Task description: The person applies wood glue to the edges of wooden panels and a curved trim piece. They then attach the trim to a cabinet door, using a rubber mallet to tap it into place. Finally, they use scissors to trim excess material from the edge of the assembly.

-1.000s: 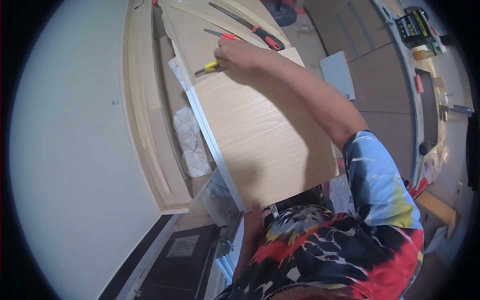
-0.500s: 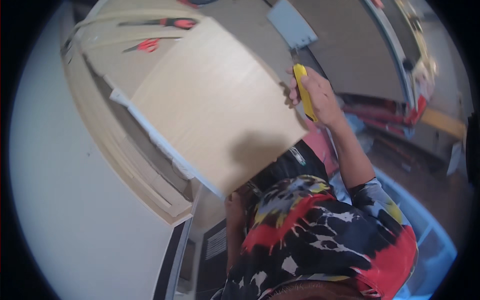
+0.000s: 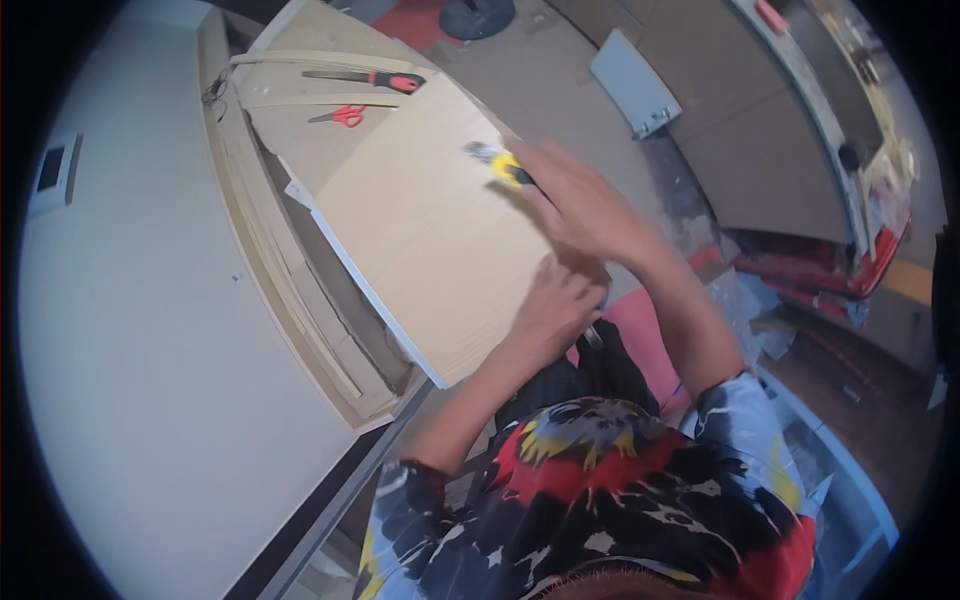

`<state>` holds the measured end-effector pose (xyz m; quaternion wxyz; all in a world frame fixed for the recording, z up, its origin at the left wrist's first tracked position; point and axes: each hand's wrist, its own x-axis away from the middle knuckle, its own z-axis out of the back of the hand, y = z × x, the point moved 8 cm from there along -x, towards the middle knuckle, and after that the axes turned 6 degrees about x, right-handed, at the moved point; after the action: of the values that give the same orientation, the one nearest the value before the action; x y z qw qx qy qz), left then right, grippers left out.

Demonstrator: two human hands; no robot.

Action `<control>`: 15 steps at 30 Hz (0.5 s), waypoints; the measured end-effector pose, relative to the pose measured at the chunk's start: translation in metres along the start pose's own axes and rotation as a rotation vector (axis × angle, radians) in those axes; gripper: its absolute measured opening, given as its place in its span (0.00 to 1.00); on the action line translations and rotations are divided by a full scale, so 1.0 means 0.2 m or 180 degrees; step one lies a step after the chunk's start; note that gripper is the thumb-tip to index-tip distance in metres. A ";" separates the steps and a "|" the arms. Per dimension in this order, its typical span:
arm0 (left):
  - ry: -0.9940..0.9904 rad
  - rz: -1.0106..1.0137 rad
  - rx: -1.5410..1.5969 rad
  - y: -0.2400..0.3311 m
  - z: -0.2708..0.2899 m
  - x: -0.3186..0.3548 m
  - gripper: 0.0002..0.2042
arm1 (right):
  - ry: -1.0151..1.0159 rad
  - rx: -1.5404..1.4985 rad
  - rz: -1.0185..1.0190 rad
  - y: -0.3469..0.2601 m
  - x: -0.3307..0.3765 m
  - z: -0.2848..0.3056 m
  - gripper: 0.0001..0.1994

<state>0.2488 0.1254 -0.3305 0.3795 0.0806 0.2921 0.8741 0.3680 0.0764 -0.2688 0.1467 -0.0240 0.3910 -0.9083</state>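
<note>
A pale wood-grain board (image 3: 420, 220) lies slanted in front of my lap, with a white edge along its left side. My right hand (image 3: 565, 195) grips a yellow utility knife (image 3: 509, 170) over the board's right part. Its metal tip is blurred by motion and points left. My left hand (image 3: 555, 305) is at the board's near right corner, fingers bent over the edge; its thumb is hidden. Beyond, red-handled scissors (image 3: 347, 116) and a tool with a red and black handle and long dark blade (image 3: 395, 81) lie near thin wooden strips (image 3: 330, 100).
A large white panel (image 3: 150, 330) stands along the left, with long wooden strips (image 3: 290, 270) beside it. A small white board (image 3: 635, 82) leans at the far right near a brown cabinet (image 3: 740, 120). A light blue plastic crate (image 3: 850, 470) sits at my right. A round dark base (image 3: 477, 15) is at the back.
My right hand has brought the yellow knife leftward over the board. My left hand has shifted from the board's near left corner to its near right one. The view has turned slightly.
</note>
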 end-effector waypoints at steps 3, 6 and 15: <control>0.0006 -0.0162 0.0386 -0.10 -0.09 -0.21 0.18 | -0.0064 -0.0143 0.0856 -0.25 -0.41 -0.15 0.17; 0.0126 0.0206 0.2058 -0.15 -0.06 -0.25 0.17 | -0.0313 0.0282 0.1100 -0.37 -0.84 -0.47 0.09; -0.0386 0.0401 0.3497 -0.17 -0.39 -0.10 0.16 | 0.0625 0.1059 0.1113 -0.39 -1.38 -0.96 0.09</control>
<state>0.2554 0.0942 -0.4130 0.2449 0.3342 0.6772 0.6081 0.5817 0.3407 -0.3270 0.2647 0.1566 0.2468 -0.9190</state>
